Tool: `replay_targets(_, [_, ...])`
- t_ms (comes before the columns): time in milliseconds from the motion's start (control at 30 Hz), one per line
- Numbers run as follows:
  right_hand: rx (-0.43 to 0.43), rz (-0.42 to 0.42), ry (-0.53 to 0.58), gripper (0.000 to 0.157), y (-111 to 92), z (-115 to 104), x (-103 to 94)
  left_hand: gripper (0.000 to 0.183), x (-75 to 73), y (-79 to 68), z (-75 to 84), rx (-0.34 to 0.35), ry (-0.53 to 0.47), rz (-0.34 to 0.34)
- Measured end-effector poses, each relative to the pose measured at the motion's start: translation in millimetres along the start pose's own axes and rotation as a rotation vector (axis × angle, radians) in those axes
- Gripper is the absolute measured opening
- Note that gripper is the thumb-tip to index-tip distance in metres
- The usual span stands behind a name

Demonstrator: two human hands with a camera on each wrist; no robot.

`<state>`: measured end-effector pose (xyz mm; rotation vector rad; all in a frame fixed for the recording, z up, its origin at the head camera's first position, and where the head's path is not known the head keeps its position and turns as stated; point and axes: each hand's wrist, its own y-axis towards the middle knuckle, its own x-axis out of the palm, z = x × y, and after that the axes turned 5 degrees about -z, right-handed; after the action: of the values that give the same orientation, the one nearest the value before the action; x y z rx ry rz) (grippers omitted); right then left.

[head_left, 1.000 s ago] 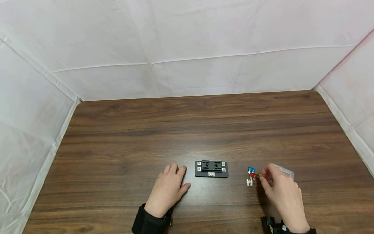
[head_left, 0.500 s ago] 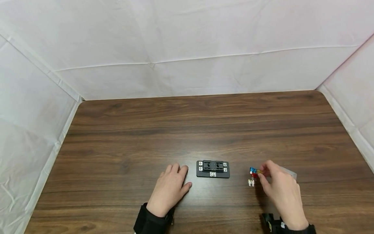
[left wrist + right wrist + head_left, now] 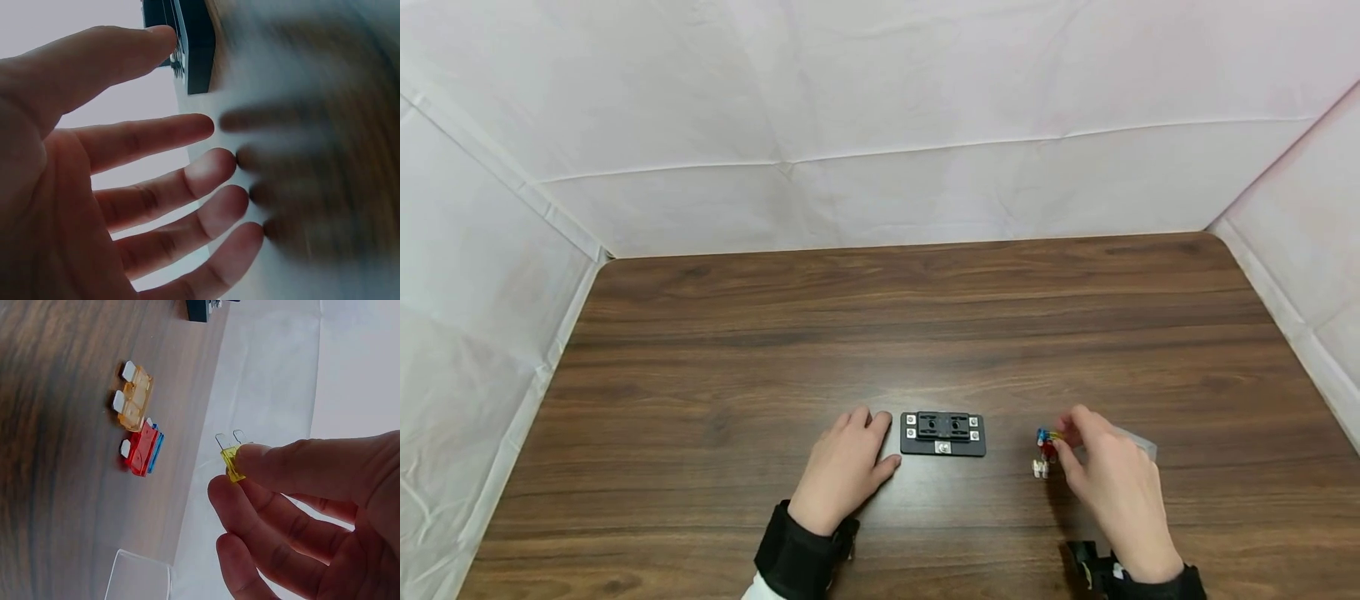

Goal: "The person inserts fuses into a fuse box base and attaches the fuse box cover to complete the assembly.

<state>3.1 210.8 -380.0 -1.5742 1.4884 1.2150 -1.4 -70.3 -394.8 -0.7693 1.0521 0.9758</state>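
Observation:
Between thumb and forefinger, my right hand [image 3: 1108, 483] pinches a yellow blade fuse [image 3: 229, 465], its two metal prongs pointing away from the fingers in the right wrist view. On the table just left of that hand lie a red blade fuse [image 3: 142, 452], a blue one [image 3: 158, 452] partly hidden behind it, and an amber one [image 3: 137, 403]. My left hand [image 3: 847, 471] has its fingers spread, fingertips down at the tabletop. Right beside its thumb and forefinger sits a black fuse block [image 3: 943, 447] with metal screw terminals, also in the left wrist view at the top.
A clear plastic box [image 3: 1141, 442] stands partly hidden behind my right hand. The brown wood-grain table [image 3: 880, 333] is bordered by white cloth walls [image 3: 880, 200] at the back and both sides.
My left hand has slid forward and to the right, closer to the fuse block. The right hand has shifted slightly left and forward, carrying the yellow blade fuse toward the blue one.

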Motion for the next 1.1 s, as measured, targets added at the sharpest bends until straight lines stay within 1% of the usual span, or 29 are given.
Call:
replay_targets(100, [-0.014, 0.006, 0.0, 0.022, 1.5, -1.0, 1.0, 0.039, 0.6, 6.3, 0.9, 0.019, -0.018, -0.002])
replay_targets(200, [-0.031, 0.003, 0.001, 0.022, 4.0, -1.9, 2.1, 0.04, 0.0, 12.4, 1.5, 0.025, -0.039, -0.009])
replay_targets(333, [-0.043, -0.007, -0.005, 0.022, 7.0, -3.2, 2.1, 0.042, -2.0, 20.0, 3.1, 0.035, -0.061, -0.043])
replay_targets(467, [-0.054, -0.003, -0.009, 0.022, 10.2, -3.8, 1.0, 0.046, -2.0, 25.7, 6.0, 0.069, -0.075, -0.075])
replay_targets(600, [-0.086, 0.001, -0.015, 0.021, 14.9, -4.6, 1.0, 0.049, 0.0, 29.4, 9.6, 0.098, -0.077, -0.087])
replay_targets(767, [-0.111, -0.008, -0.023, 0.019, 20.3, -7.6, 1.4, 0.047, 2.3, 33.0, 13.0, 0.1, -0.085, -0.098])
replay_targets(933, [-0.146, 0.003, -0.027, 0.019, 23.4, -11.0, 2.8, 0.049, 3.9, 37.3, 14.0, 0.106, -0.097, -0.092])
replay_targets(1100, [-0.184, 0.026, -0.022, 0.022, 27.3, -13.6, 3.8, 0.049, 4.7, 41.5, 12.6, 0.108, -0.147, -0.111])
